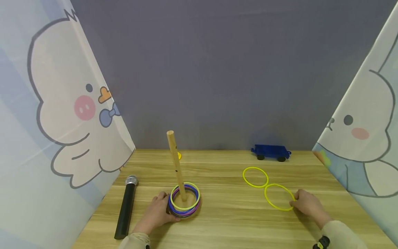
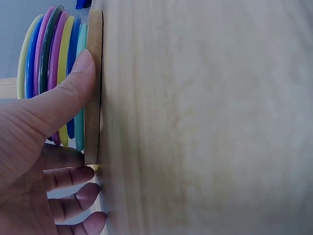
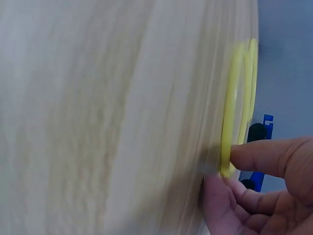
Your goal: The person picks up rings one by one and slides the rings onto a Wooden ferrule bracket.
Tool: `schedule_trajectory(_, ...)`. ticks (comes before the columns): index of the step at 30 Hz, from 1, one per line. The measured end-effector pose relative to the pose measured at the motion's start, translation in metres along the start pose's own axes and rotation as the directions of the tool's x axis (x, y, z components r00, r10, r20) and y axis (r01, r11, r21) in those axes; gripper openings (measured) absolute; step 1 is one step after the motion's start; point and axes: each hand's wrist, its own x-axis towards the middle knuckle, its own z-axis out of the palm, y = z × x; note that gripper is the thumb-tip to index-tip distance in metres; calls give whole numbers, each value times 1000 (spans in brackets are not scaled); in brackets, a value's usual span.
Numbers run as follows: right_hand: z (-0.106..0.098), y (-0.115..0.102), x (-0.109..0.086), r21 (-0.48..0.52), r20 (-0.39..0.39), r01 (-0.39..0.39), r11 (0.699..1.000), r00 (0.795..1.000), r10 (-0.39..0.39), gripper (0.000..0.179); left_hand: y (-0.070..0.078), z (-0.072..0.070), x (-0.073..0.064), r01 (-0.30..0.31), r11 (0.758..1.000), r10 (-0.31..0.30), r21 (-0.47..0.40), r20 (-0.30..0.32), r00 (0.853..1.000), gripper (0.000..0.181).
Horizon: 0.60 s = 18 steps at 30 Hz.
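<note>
A wooden ring-toss stand (image 1: 176,162) stands upright, its post rising from a round base (image 2: 93,132). Around the post lies a stack of colored rings (image 2: 63,44), with a yellow one on top. My left hand (image 1: 158,211) holds the base from its left side, thumb on the near edge and fingers at the far side. On the right, my right hand (image 1: 308,204) pinches the edge of a yellow ring (image 1: 275,207) between thumb and fingers; this ring lies at or just above the table. Just beyond it is another yellow ring (image 1: 255,167), flat on the wood.
A black microphone (image 1: 125,207) with a silver head lies left of my left hand. At the back right stands a blue toy wagon (image 1: 270,151). A small yellow object (image 1: 179,156) is partly hidden behind the post. Printed cloth panels flank the wooden table (image 1: 224,221).
</note>
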Motion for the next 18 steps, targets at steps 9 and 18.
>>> schedule_trajectory(9,11,-12,-11,114,15,-64,991,998,62,22,0,1,0,1,1000,-1,4,-3,1000,96)
schedule_trajectory(18,26,-36,-21,264,55,-96,960,995,84,17,1,-1,-1,3,1000,-3,-11,8,1000,96)
